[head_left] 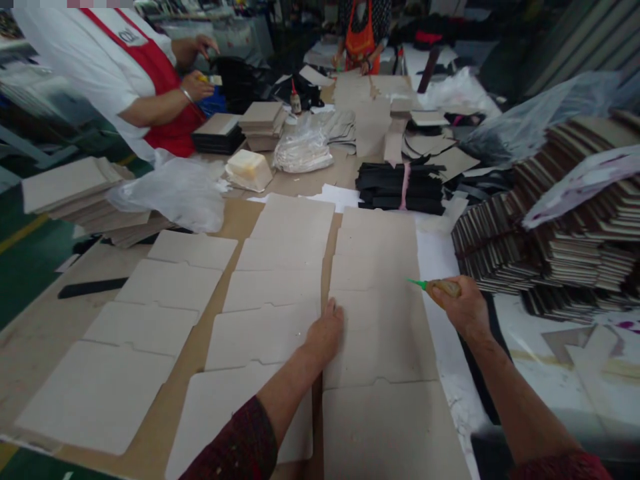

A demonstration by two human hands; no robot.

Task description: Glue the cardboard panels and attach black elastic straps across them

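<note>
Smooth matt cardboard sheets [385, 427], squeezable-looking plastic bottle [451, 288], glossy crinkled clear-plastic bag [170, 193], matt strips [380, 185]

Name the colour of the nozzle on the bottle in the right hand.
The nozzle is green; the head view shows it.

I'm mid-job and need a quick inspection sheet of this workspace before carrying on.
Surface: brown tabletop, showing between the columns of sheets.
Job's things: grey-beige flat card sheets overlapping in three columns; tan bottle with green nozzle, its tip near the right column's outer edge, contact unclear.
Clutter: long black strips tied with a pink band; crumpled clear plastic bag; stacked brown-and-grey boards at right.
Grippers: bare left hand at the right column's inner edge; bare right hand holding the bottle.
Cables: nothing seen.
Surroundings: person in a red apron at far left; person in an orange apron beyond.
</note>
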